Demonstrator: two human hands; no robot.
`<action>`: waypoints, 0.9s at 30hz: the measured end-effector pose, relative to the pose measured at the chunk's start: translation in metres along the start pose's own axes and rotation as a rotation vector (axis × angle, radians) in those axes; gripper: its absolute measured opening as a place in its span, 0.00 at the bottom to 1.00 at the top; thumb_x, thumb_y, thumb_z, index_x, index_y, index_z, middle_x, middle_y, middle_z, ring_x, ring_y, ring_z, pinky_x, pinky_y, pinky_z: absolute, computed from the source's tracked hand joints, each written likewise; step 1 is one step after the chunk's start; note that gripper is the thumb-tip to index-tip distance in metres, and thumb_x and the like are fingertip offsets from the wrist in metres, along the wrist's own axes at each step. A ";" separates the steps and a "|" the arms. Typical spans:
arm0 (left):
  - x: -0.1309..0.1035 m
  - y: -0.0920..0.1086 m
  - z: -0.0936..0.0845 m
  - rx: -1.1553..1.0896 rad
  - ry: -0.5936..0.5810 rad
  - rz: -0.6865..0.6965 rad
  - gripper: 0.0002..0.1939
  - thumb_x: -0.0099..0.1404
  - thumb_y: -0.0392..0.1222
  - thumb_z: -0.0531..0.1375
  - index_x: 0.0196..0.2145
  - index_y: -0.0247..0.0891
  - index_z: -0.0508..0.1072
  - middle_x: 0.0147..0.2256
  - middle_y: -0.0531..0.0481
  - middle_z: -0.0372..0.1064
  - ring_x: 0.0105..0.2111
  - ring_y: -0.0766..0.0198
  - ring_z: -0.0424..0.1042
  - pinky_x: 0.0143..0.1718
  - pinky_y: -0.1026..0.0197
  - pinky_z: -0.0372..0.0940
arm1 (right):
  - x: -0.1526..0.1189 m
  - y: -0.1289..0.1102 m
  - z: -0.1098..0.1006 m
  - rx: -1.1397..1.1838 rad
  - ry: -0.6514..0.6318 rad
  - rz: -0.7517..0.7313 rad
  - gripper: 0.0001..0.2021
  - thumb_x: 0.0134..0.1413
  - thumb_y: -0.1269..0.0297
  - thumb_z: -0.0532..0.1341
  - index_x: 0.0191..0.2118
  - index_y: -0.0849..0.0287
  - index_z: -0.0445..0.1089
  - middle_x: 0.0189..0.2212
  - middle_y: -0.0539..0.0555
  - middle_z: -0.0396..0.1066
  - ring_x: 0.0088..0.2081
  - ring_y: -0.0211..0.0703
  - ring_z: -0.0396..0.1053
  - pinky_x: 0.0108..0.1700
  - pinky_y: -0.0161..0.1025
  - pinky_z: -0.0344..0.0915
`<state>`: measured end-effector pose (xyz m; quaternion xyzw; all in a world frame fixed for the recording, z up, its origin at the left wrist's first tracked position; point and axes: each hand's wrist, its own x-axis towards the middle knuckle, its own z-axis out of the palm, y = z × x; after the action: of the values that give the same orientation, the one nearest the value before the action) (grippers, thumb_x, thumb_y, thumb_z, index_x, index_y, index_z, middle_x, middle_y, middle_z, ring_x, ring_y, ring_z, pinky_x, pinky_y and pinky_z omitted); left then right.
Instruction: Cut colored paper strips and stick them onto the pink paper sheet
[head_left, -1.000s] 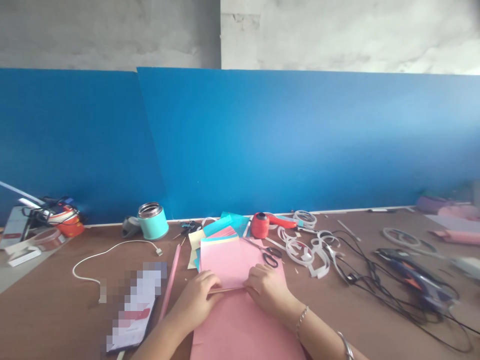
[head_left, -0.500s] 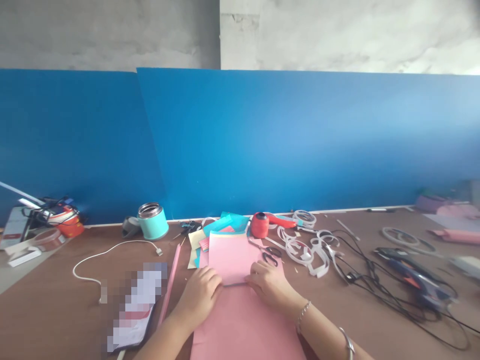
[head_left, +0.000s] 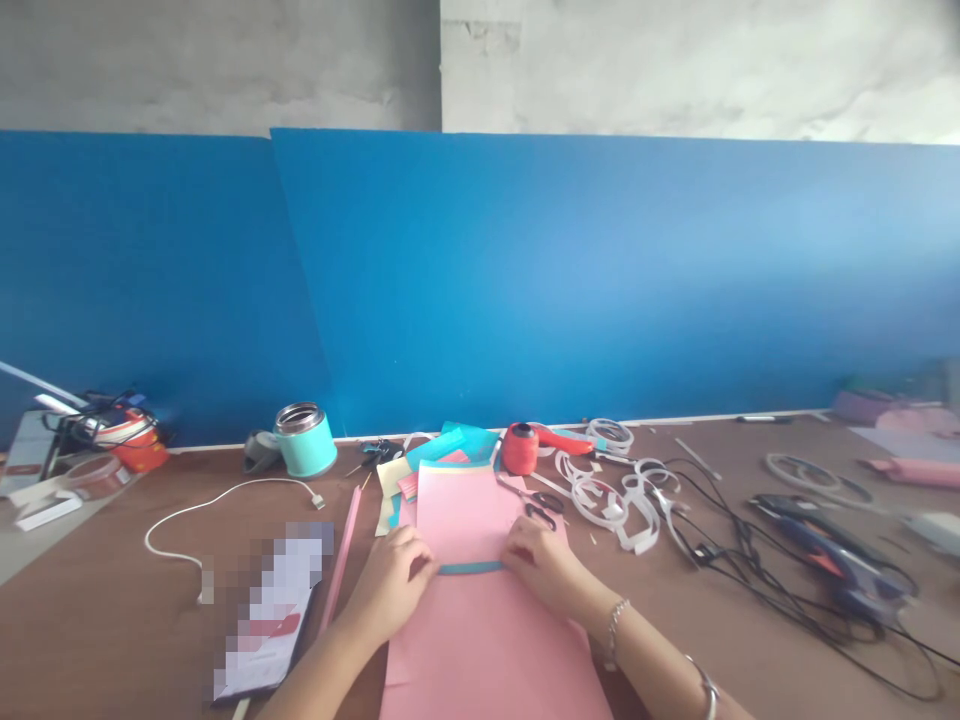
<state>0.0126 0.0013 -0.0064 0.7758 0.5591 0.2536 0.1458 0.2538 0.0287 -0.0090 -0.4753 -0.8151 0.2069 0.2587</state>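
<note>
A small pink paper sheet (head_left: 459, 515) lies on a larger pink sheet (head_left: 495, 650) in front of me. Blue-green bands run along its far and near edges. At the near left corner, my left hand (head_left: 397, 580) pinches the edge with thumb and fingertips. My right hand (head_left: 546, 568) has its fingers closed on the near right corner in the same way. Between the two hands the near blue-green band (head_left: 469, 568) shows. Just beyond my right hand lie black-handled scissors (head_left: 541, 515). A narrow pink strip (head_left: 343, 555) lies left of the sheets.
Blue and yellow paper scraps (head_left: 390, 480) lie behind the sheets, beside a red hair-dryer-shaped tool (head_left: 520, 450). White strip coils (head_left: 600, 500) and a glue gun (head_left: 832, 570) with black cables are at right. A phone (head_left: 274, 625), white cable (head_left: 172, 505) and turquoise cup (head_left: 307, 445) are left.
The near blue-green band shows wider than before, when only a thin dark line was visible. My hands have moved slightly apart along that edge.
</note>
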 end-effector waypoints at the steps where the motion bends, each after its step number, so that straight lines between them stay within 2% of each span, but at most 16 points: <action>1: 0.001 -0.002 0.001 0.007 0.006 -0.010 0.09 0.62 0.37 0.54 0.25 0.39 0.71 0.32 0.49 0.68 0.36 0.60 0.68 0.39 0.58 0.60 | 0.001 0.001 0.001 -0.012 0.016 0.017 0.11 0.51 0.73 0.54 0.19 0.59 0.62 0.25 0.50 0.63 0.31 0.39 0.63 0.35 0.36 0.60; 4: 0.003 -0.006 0.004 0.036 0.023 -0.039 0.10 0.62 0.39 0.55 0.25 0.39 0.71 0.33 0.49 0.68 0.37 0.59 0.68 0.38 0.58 0.61 | 0.002 0.005 0.003 -0.069 0.064 0.044 0.14 0.53 0.71 0.55 0.18 0.59 0.58 0.26 0.51 0.62 0.32 0.40 0.62 0.37 0.38 0.60; 9: 0.006 -0.010 0.007 0.098 0.035 -0.080 0.10 0.61 0.42 0.56 0.24 0.39 0.71 0.32 0.48 0.68 0.37 0.58 0.68 0.37 0.58 0.60 | 0.005 0.010 0.007 -0.076 0.081 0.041 0.15 0.54 0.70 0.54 0.18 0.59 0.58 0.29 0.52 0.63 0.34 0.41 0.63 0.39 0.39 0.61; 17: 0.008 -0.008 0.008 0.149 0.022 -0.157 0.11 0.60 0.43 0.56 0.22 0.39 0.70 0.32 0.48 0.68 0.38 0.58 0.68 0.37 0.59 0.60 | 0.010 0.015 0.008 -0.069 0.073 0.172 0.15 0.47 0.71 0.60 0.16 0.58 0.55 0.28 0.51 0.62 0.33 0.40 0.63 0.38 0.37 0.60; 25: 0.009 -0.004 0.004 0.197 0.002 -0.180 0.11 0.60 0.43 0.56 0.21 0.39 0.68 0.32 0.49 0.67 0.40 0.56 0.67 0.38 0.58 0.59 | 0.012 0.016 0.010 -0.150 0.057 0.169 0.15 0.48 0.69 0.61 0.16 0.59 0.57 0.27 0.51 0.62 0.33 0.41 0.63 0.38 0.37 0.59; 27: 0.008 -0.002 0.002 0.226 0.012 -0.187 0.08 0.59 0.42 0.57 0.23 0.39 0.68 0.32 0.49 0.67 0.40 0.56 0.66 0.38 0.57 0.59 | 0.012 0.017 0.010 -0.203 0.059 0.152 0.13 0.48 0.69 0.61 0.18 0.59 0.59 0.28 0.52 0.63 0.35 0.42 0.63 0.40 0.38 0.58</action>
<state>0.0137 0.0097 -0.0069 0.7304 0.6547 0.1791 0.0768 0.2540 0.0458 -0.0238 -0.5652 -0.7856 0.1281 0.2168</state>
